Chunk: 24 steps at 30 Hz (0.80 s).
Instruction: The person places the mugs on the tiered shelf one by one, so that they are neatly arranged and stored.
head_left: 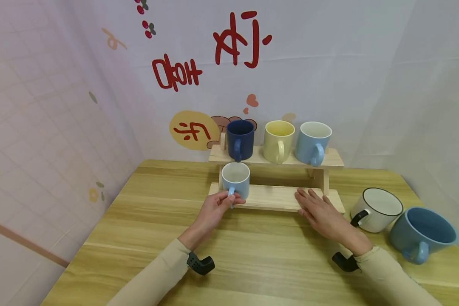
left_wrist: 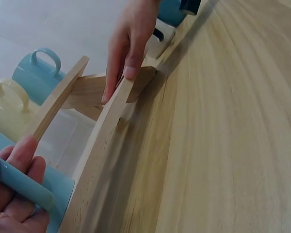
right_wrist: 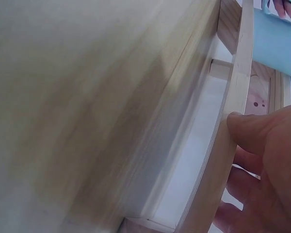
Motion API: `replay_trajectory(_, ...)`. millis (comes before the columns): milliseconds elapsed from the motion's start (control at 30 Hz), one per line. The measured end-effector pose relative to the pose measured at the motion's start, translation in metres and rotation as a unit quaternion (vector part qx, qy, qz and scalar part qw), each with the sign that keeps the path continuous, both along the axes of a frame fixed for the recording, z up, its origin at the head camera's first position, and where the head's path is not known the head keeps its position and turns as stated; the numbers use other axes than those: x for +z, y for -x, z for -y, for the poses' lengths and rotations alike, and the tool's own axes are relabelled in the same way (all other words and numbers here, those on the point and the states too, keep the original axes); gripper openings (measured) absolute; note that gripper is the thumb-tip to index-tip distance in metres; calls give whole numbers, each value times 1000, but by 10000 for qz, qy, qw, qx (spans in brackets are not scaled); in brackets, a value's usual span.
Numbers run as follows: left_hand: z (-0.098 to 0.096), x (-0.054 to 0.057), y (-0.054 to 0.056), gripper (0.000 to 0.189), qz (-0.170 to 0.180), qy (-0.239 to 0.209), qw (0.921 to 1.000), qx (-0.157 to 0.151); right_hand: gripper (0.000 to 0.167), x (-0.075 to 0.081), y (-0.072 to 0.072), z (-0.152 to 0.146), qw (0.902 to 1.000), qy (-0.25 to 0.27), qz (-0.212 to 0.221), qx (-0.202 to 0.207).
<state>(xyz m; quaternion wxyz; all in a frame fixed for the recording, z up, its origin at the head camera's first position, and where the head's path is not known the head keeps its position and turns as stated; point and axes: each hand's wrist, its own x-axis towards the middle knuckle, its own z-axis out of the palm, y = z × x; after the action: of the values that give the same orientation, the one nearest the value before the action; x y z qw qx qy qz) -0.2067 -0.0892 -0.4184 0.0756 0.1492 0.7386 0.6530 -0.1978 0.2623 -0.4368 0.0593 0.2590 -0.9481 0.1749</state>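
Note:
A light blue mug (head_left: 242,187) with a white inside stands upright at the left end of the lower board (head_left: 271,198) of a two-step wooden rack. My left hand (head_left: 214,209) holds its handle, fingers curled through and around it, as the left wrist view also shows at the blue handle (left_wrist: 24,187). Toward the right end of the same board rests my right hand (head_left: 323,216), its fingers stretched flat over the top. In the right wrist view its thumb (right_wrist: 245,128) touches the board's front edge.
On the upper board (head_left: 258,156) stand a dark blue mug (head_left: 241,140), a pale yellow mug (head_left: 273,142) and another light blue mug (head_left: 307,144). Right of the rack, a white mug (head_left: 378,212) with a black rim and a wide blue cup (head_left: 417,233) stand on the wooden table (head_left: 157,221).

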Motion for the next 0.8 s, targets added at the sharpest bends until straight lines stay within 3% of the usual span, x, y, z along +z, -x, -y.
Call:
replay_trajectory(233,3,-2,0,32,-10,58,9998,170,54,-2,2,0,10000,-28,-25,6)
replay_trajectory(400,12,-4,-7,30,46,-33,9987,497,53,-3,0,0,10000,-4,-78,30)
replay_trajectory(500,20,-4,-11,27,-204,114,9970,737,53,-2,0,1,9999,14,-88,74)
replay_trajectory(567,27,-3,-13,26,-447,445,9944,850,54,-1,0,0,10000,-1,-45,73)
replay_trajectory(700,42,-2,-15,31,-1159,1444,9800,724,54,0,1,-1,10000,-15,77,30)
replay_trajectory(800,54,-2,-10,41,-1763,2262,9564,551,54,2,1,0,9999,5,118,12)
